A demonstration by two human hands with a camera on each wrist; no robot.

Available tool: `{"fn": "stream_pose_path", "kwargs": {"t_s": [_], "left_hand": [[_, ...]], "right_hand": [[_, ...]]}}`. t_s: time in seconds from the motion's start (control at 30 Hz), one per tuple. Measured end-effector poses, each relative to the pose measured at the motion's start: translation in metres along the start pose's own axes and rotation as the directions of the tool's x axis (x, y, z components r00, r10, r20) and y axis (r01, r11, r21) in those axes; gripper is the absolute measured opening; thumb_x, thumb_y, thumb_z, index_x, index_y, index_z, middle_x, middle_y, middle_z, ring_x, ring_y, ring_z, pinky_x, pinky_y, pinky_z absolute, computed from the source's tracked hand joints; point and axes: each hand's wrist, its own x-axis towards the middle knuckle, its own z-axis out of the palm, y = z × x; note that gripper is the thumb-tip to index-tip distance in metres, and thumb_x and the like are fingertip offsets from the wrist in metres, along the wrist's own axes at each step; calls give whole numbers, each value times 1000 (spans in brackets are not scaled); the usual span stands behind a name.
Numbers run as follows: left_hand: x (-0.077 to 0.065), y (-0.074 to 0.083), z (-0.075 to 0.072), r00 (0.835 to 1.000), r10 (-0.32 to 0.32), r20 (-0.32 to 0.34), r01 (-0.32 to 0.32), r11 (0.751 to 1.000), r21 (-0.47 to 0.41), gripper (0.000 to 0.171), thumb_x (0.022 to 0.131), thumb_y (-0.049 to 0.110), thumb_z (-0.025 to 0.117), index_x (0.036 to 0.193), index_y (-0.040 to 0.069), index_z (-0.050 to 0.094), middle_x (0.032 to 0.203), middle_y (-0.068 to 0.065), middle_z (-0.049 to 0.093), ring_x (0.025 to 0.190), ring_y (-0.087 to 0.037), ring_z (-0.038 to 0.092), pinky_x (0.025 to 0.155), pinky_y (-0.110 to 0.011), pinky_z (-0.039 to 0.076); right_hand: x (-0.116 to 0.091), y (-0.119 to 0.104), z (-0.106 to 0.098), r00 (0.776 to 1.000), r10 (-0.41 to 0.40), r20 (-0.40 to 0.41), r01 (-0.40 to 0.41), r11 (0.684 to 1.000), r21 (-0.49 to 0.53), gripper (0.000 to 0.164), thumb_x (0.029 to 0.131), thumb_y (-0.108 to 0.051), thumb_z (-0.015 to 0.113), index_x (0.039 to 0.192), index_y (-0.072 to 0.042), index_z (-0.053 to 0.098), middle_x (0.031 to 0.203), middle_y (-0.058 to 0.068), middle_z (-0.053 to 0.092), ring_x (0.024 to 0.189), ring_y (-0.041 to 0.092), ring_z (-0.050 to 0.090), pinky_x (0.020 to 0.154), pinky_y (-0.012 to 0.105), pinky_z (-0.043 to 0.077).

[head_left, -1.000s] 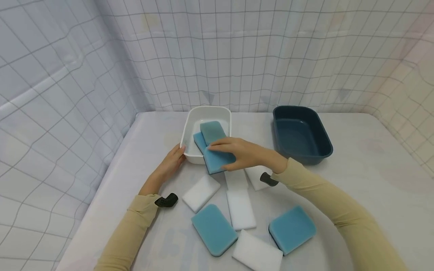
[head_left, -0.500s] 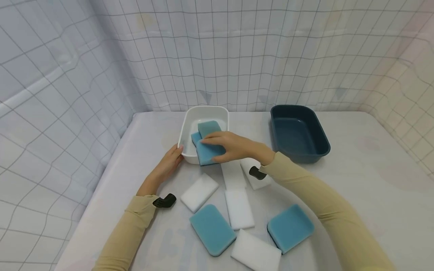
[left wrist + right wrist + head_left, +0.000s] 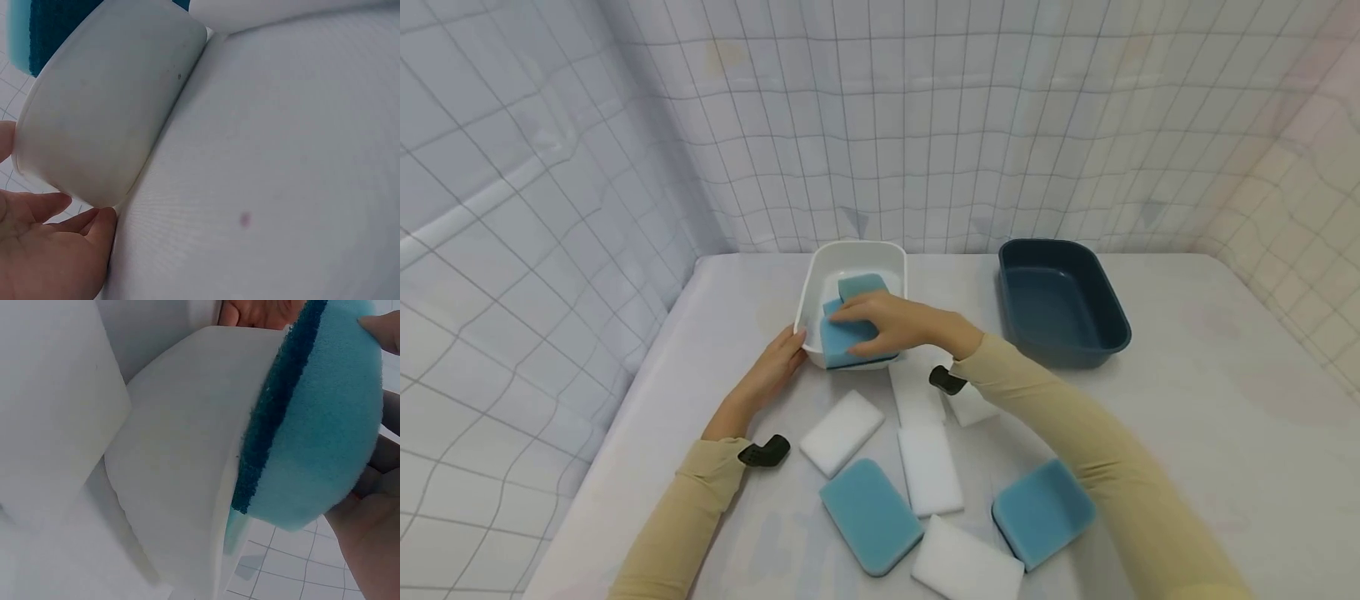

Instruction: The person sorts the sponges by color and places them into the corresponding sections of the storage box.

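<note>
My right hand (image 3: 898, 323) grips a blue sponge (image 3: 842, 342) by its sides, over the near rim of a white plastic tub (image 3: 850, 260). In the right wrist view the sponge (image 3: 319, 419) shows a dark scouring layer, which lies along the tub's rim. Further blue sponges (image 3: 861, 286) are inside the tub, partly hidden by my hand. At the tub's front left corner, my left hand (image 3: 767, 371) holds the tub. The left wrist view has its fingers (image 3: 100, 228) bent against the outer wall, low by the table.
A dark blue tub (image 3: 1060, 308) stands at the back right. Nearer me lie two blue sponges, one left (image 3: 872, 517) and one right (image 3: 1043, 512), among several white foam blocks (image 3: 929, 468). Grid-patterned curtains (image 3: 880, 125) enclose the back and sides of the white table (image 3: 1210, 400).
My right hand has carried the blue sponge leftward and down onto the white tub's near rim. The left hand stays at the tub's corner.
</note>
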Motion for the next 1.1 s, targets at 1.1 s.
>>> {"fn": "stream_pose_path", "kwargs": {"t_s": [1.1], "left_hand": [[-1,-2,0,1000,0,-28,1,1000,19,58,104,31,25,152,6,2,160,-10,0,149,-26,2,123,-44,6]], "right_hand": [[29,29,11,991,121,-60,-128,983,-133,51,87,-24,67,130,-1,54,130,17,56,122,27,52,105,36,44]]}}
